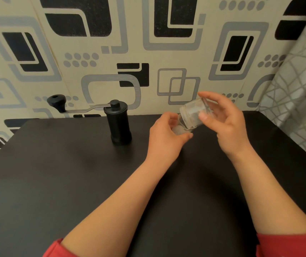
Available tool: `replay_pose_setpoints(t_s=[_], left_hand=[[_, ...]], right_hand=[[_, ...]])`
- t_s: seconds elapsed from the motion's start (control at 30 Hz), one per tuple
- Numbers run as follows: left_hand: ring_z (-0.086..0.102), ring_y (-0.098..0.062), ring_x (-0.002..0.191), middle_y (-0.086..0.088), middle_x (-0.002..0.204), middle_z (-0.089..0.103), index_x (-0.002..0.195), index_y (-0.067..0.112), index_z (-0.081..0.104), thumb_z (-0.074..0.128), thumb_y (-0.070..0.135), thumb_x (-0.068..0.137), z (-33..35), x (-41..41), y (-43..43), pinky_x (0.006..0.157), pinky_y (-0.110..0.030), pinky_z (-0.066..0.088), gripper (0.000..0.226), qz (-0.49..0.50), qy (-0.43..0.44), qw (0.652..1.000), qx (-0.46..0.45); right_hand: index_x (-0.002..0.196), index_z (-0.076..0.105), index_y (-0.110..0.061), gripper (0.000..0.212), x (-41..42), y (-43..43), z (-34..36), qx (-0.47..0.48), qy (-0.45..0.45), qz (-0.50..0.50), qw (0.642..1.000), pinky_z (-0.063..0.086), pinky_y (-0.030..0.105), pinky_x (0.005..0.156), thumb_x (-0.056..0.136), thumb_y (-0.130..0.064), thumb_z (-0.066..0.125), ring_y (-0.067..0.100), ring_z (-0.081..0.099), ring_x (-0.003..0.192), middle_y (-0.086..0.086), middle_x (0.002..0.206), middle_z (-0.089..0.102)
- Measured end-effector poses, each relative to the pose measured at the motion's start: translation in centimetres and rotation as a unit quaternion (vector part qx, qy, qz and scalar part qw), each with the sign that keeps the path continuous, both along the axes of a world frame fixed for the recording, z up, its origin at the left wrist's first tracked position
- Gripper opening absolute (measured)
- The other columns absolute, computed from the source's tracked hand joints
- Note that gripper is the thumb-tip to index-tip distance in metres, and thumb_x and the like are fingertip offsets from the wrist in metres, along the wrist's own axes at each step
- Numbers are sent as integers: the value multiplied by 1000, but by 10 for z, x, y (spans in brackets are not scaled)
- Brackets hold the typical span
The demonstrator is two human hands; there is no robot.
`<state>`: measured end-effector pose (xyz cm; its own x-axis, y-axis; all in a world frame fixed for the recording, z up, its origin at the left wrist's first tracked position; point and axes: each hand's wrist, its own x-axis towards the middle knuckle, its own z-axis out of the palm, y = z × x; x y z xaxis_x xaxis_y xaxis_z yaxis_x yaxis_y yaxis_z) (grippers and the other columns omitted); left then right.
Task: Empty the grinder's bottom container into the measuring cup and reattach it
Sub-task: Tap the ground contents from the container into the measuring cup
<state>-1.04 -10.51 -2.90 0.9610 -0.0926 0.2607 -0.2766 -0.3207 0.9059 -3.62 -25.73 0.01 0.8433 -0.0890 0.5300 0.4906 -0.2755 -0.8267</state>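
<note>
A dark table (55, 182) fills the lower view, set against a patterned wall (92, 52); both bare forearms reach forward over it from red sleeves (55, 247). The black grinder (118, 123) stands upright on the far part of the table, well left of the hands, its crank handle (78, 109) stretched leftward to a black knob. The right hand (226, 125) is raised above the table, wrist bent, thumb and fingers closed around a clear container (194, 114); the container is tipped steeply, mouth down and to the left, its glass looking dusty inside. The left hand (167, 134) sits low by the tabletop, fingers curled around a small clear measuring cup (181, 127); the cup lies just beneath the container's mouth, mostly hidden by the fingers, with a pale patch showing through it.
</note>
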Motion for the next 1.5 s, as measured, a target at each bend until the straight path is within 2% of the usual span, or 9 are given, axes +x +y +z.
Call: replay_pose_setpoints(t_s=[0.1,0.3,0.43,0.63,0.83,1.03,1.13,1.33,1.5], left_hand=[[61,-4,101,9,109,65,110,26,60,86,22,70,1,-1,0,90,-28,53,48,2,-10,1000,-4],[62,-6,101,8,109,66,110,25,59,86,22,70,3,-2,1,89,-28,53,48,10,-26,1000,-7],[61,-5,100,8,109,65,109,26,59,86,21,70,3,-1,1,88,-25,52,48,6,-19,1000,-10],[60,2,96,11,105,65,108,28,59,86,24,70,2,0,1,77,-9,44,47,-14,6,1000,-9],[61,-2,99,9,106,66,108,28,59,85,21,70,1,0,1,84,-17,48,47,-21,10,1000,-12],[59,0,100,11,109,66,112,28,58,84,20,72,2,0,2,80,-9,43,49,-31,9,999,-11],[60,0,100,11,109,66,112,28,57,84,20,72,2,-1,2,78,-8,42,49,-38,8,999,-12],[61,-1,103,11,112,66,116,25,59,84,20,72,2,-1,1,84,-11,46,51,-35,1,999,-18],[60,2,100,13,109,66,113,27,59,84,21,72,2,-1,2,78,-7,44,48,-30,3,999,-22]], right_hand=[[132,54,-16,47,-1,0,1,4,6,13,1000,52,33,99,86,-15,62,21,59,123,10,133,57],[131,53,-8,54,0,1,0,19,37,-1,999,52,20,89,81,-22,68,3,64,112,-6,120,62],[130,57,-19,49,0,0,0,22,48,-17,998,51,16,86,83,-26,66,-2,62,111,-7,123,62],[134,54,-24,46,0,-1,0,38,33,-15,999,50,17,89,93,-6,62,-2,61,114,1,132,60],[145,45,-11,53,-1,0,-2,0,17,-5,1000,45,15,98,94,-4,59,-2,55,125,3,140,56],[145,44,-12,54,-4,2,-2,-82,-22,-3,996,37,36,117,92,-13,58,18,42,143,9,150,49],[144,44,-14,53,-3,2,-3,-114,-39,-4,993,36,46,118,93,-11,58,19,41,144,9,150,49],[143,45,-10,52,-3,0,-5,-113,-58,-8,992,38,47,116,93,-10,58,22,42,143,12,148,49],[141,48,-9,52,-3,-1,-5,-145,-82,-18,986,40,52,113,91,-10,62,27,43,140,15,145,50]])
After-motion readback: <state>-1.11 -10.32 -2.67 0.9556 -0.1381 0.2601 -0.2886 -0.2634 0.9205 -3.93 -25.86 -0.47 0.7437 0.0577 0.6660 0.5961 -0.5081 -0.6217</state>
